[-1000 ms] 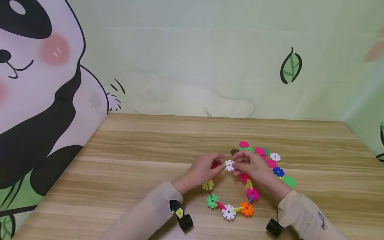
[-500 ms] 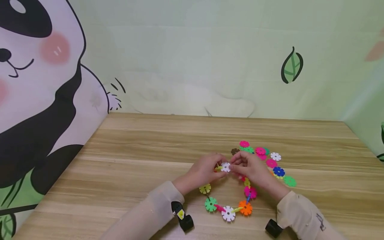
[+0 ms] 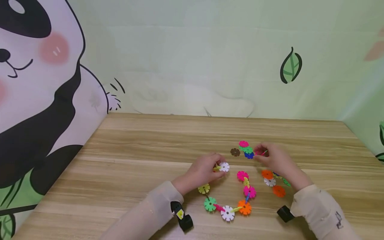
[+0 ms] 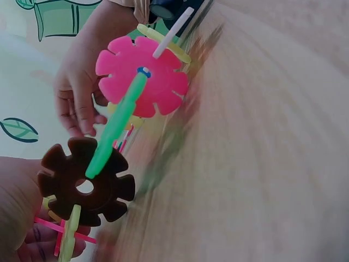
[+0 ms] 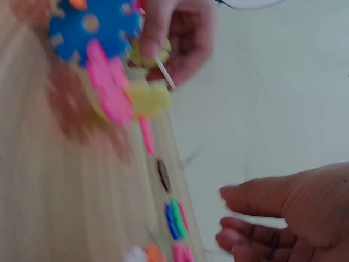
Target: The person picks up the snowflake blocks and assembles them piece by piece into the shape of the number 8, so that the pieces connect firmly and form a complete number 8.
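My left hand [image 3: 207, 168] holds one end of a chain of notched, flower-shaped interlocking plastic discs. A white disc [image 3: 224, 166] sticks out beyond its fingertips, beside a yellow one partly hidden by the fingers. From there the chain curves round past a green disc [image 3: 210, 204], another white one and an orange disc [image 3: 244, 207] to a pink end disc [image 3: 242, 175]. My right hand [image 3: 274, 160] is over the loose discs, near pink and green ones. In the right wrist view, its thumb and fingers stand apart with nothing between them.
Loose discs lie beyond the chain: a brown disc [image 3: 235, 152], a blue disc [image 3: 249, 155] and several others. More, including a loose orange disc [image 3: 279, 191], lie beside the right forearm. The wooden table [image 3: 150, 140] meets a painted wall [image 3: 186, 66].
The right hand has let go of the white disc and moved right to the loose discs. The left hand keeps its hold on the chain; the white disc has shifted slightly left.
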Demonstrator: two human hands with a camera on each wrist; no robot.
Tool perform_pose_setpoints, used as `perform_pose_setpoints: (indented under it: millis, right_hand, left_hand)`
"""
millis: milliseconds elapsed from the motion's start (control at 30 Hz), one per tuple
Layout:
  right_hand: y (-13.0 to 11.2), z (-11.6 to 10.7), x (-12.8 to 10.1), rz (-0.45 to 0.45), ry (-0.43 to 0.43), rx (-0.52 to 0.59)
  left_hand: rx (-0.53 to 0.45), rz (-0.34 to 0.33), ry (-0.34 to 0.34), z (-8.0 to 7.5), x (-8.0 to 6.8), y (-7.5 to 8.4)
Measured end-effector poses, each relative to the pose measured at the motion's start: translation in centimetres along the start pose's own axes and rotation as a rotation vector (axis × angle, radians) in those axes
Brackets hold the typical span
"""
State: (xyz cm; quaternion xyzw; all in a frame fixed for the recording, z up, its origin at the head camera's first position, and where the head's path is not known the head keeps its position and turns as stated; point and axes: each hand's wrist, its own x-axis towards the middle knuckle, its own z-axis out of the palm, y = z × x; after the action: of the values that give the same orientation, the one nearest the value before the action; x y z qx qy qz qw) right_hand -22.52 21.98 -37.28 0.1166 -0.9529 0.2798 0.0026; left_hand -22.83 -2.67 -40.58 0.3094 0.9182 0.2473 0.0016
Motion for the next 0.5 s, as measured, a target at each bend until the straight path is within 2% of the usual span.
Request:
perform_pose_setpoints:
  millis: [67,200,500]
  right_hand:
    - [0.6,-0.5,0.0,0.003,-0.001,-0.062]
    - [1.6,-1.3,0.0,0.062,-0.049,-0.164]
    - [2.8,-2.1,-0.1,0.208,-0.174,-0.239]
  left_hand:
    - [0.004,-0.006,-0.001,0.0,0.0,-0.1]
    - [0.008,-0.019,-0.002,0.1,-0.1,-0.3]
    - [0.025,-0.011,-0.009,-0.1,0.0,-0.2]
